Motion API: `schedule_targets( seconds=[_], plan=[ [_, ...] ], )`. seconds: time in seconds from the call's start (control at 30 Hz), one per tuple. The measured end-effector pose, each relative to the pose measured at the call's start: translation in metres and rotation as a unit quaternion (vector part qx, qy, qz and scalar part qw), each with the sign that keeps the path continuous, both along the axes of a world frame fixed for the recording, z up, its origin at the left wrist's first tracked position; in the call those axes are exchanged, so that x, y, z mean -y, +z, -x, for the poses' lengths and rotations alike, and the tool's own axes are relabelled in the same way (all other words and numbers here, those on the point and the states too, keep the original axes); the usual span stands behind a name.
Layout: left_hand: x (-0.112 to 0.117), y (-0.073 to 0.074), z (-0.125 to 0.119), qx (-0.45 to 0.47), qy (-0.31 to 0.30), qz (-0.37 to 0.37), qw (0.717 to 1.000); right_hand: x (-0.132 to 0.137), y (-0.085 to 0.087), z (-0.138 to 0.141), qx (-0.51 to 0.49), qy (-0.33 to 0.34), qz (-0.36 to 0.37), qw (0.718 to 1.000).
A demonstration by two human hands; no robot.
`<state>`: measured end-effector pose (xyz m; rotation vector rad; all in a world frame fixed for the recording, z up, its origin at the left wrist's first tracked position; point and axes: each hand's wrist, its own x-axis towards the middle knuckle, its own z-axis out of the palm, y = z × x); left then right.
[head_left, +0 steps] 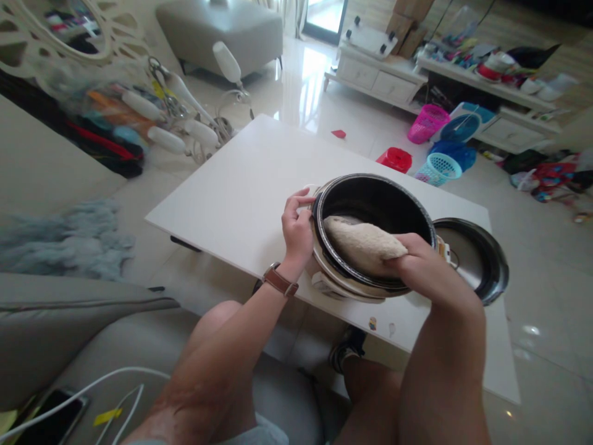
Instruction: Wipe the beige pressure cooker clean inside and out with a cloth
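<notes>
An electric pressure cooker with a dark inner pot stands uncovered on the white table. Wrapped around its left rim are the fingers of my left hand, with a brown watch strap on that wrist. Inside the pot, my right hand grips a cream-coloured cloth that reaches across to the pot's left inner wall. Part of the cloth and the pot's bottom are hidden. A round lid lies upside down to the right of the cooker.
Beyond the table are a red bin, a light blue basket and a pink basket on the floor. A chandelier with white shades is at the left. On the sofa lie a phone and a white cable.
</notes>
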<state>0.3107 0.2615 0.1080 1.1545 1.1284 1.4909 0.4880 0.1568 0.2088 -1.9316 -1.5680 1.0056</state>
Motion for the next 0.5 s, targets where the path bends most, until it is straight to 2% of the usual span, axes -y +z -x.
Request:
schedule_targets(
  seconds=[0.07, 0.17, 0.23, 0.3, 0.4, 0.5],
  plan=[
    [0.000, 0.001, -0.001, 0.003, 0.000, 0.004, 1.000, 0.002, 0.000, -0.005, 0.005, -0.077, -0.052, 0.996],
    [0.001, 0.002, -0.002, 0.009, 0.001, 0.006, 1.000, -0.001, -0.002, -0.002, 0.024, -0.196, -0.118, 0.973],
    [0.001, 0.002, -0.002, 0.012, 0.002, 0.006, 1.000, -0.006, -0.004, 0.009, 0.017, -0.226, -0.151, 0.962],
    [0.001, 0.002, -0.002, 0.010, 0.002, 0.005, 1.000, -0.013, -0.006, 0.025, -0.010, -0.203, -0.178, 0.963],
    [0.000, 0.001, -0.002, 0.003, 0.001, 0.001, 1.000, -0.020, -0.008, 0.050, -0.053, -0.115, -0.182, 0.975],
    [0.000, 0.002, -0.002, 0.000, 0.000, -0.001, 1.000, -0.023, -0.011, 0.064, -0.072, -0.039, -0.172, 0.982]
  ],
)
